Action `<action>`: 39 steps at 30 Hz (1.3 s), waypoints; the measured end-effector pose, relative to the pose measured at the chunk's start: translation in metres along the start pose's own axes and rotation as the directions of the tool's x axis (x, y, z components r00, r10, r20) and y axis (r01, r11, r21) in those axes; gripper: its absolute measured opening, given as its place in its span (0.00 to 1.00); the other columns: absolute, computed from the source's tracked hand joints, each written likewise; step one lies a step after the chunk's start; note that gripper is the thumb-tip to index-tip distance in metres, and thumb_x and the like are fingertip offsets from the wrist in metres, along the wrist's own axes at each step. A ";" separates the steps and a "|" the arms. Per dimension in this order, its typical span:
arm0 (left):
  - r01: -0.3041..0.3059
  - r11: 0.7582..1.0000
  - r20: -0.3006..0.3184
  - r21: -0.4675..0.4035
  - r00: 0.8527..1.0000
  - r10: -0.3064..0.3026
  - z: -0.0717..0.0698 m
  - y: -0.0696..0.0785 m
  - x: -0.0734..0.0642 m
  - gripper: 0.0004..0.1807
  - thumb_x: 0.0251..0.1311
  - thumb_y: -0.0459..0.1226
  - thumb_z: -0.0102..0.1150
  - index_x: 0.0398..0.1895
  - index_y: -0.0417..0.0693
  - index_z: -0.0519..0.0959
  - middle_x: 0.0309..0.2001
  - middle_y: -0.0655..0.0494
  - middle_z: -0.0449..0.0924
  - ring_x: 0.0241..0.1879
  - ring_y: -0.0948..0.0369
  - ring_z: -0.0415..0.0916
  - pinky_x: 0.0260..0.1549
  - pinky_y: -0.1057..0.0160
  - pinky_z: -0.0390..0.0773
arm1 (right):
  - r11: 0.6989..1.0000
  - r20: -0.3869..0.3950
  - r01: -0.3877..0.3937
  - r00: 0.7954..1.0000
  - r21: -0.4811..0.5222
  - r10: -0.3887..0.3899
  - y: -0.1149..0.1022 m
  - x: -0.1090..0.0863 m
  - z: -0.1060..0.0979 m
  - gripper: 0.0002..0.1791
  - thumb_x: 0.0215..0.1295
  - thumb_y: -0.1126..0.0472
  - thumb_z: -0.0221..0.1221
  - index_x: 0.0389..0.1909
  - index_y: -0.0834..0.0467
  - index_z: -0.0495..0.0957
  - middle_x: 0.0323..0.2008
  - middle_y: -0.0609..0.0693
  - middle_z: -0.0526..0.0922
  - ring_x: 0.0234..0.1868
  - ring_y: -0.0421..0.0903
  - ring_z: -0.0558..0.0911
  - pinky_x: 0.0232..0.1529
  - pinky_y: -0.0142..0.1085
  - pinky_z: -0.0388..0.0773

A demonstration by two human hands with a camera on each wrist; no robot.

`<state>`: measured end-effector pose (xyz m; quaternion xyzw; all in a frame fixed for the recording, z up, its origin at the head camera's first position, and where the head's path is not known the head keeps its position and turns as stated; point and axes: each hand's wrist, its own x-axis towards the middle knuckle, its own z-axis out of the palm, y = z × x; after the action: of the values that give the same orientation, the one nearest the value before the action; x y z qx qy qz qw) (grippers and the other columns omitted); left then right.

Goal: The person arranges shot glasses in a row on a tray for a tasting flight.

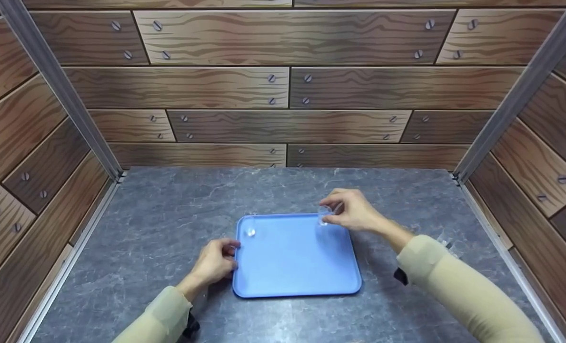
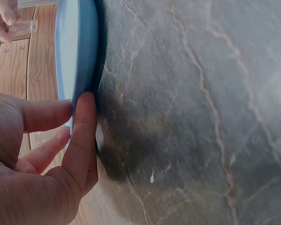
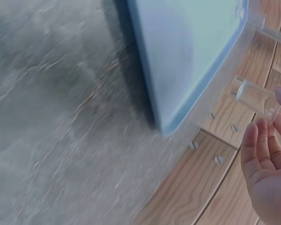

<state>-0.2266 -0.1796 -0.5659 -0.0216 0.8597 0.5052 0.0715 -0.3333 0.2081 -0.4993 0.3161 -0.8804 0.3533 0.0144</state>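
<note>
A blue rectangular tray (image 1: 292,267) lies on the table. My left hand (image 1: 212,261) is at its left side; in the left wrist view, the thumb and fingers pinch the tray's rim (image 2: 86,47). Over the tray's far right corner, my right hand (image 1: 354,210) holds a small clear shot glass (image 1: 324,216) between thumb and fingertips. The right wrist view shows this glass (image 3: 255,98) raised above the tray surface, its thick base pointing away from the hand. A second small clear glass (image 1: 250,227) stands on the tray near its far left corner.
Some clear, shiny items (image 1: 447,244) lie on the grey marbled table (image 1: 168,200) beyond my right forearm, partly hidden and too small to identify. Wood-patterned walls (image 1: 287,85) with metal corner posts (image 1: 516,90) enclose the table at the back and sides.
</note>
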 end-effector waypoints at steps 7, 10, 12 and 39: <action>0.012 1.000 0.009 -0.003 1.000 -0.012 0.000 0.000 0.000 0.29 0.50 0.18 0.61 0.59 0.38 0.88 0.43 0.46 0.84 0.38 0.58 0.81 0.29 0.56 0.95 | 0.999 0.024 -0.017 1.000 0.034 0.016 -0.012 0.015 0.022 0.20 0.62 0.64 0.79 0.55 0.65 0.92 0.47 0.62 0.91 0.44 0.56 0.91 0.47 0.37 0.95; 0.018 1.000 0.017 -0.015 1.000 -0.017 0.000 0.000 0.000 0.30 0.51 0.18 0.60 0.59 0.38 0.88 0.43 0.46 0.84 0.38 0.58 0.81 0.29 0.56 0.95 | 0.999 0.019 -0.015 1.000 0.037 0.014 -0.015 0.022 0.033 0.21 0.62 0.63 0.79 0.54 0.65 0.92 0.47 0.62 0.91 0.43 0.55 0.91 0.46 0.38 0.95; 0.022 1.000 0.020 -0.015 1.000 -0.022 0.001 0.000 0.000 0.30 0.51 0.18 0.60 0.60 0.38 0.88 0.43 0.46 0.83 0.38 0.58 0.81 0.29 0.56 0.95 | 0.999 0.014 -0.012 1.000 0.044 0.012 -0.018 0.027 0.041 0.21 0.61 0.63 0.79 0.54 0.65 0.92 0.46 0.62 0.91 0.43 0.55 0.91 0.46 0.39 0.95; 0.024 1.000 0.011 -0.002 1.000 -0.024 -0.001 0.000 0.000 0.29 0.49 0.18 0.64 0.58 0.38 0.88 0.44 0.46 0.86 0.38 0.60 0.84 0.28 0.57 0.94 | 0.999 0.063 -0.050 0.997 0.013 0.049 -0.054 0.069 0.120 0.20 0.62 0.63 0.79 0.55 0.63 0.92 0.47 0.59 0.91 0.47 0.56 0.92 0.52 0.42 0.92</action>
<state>-0.2270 -0.1804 -0.5659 -0.0291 0.8586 0.5052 0.0824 -0.3345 0.0652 -0.5388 0.3053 -0.8854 0.3497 -0.0242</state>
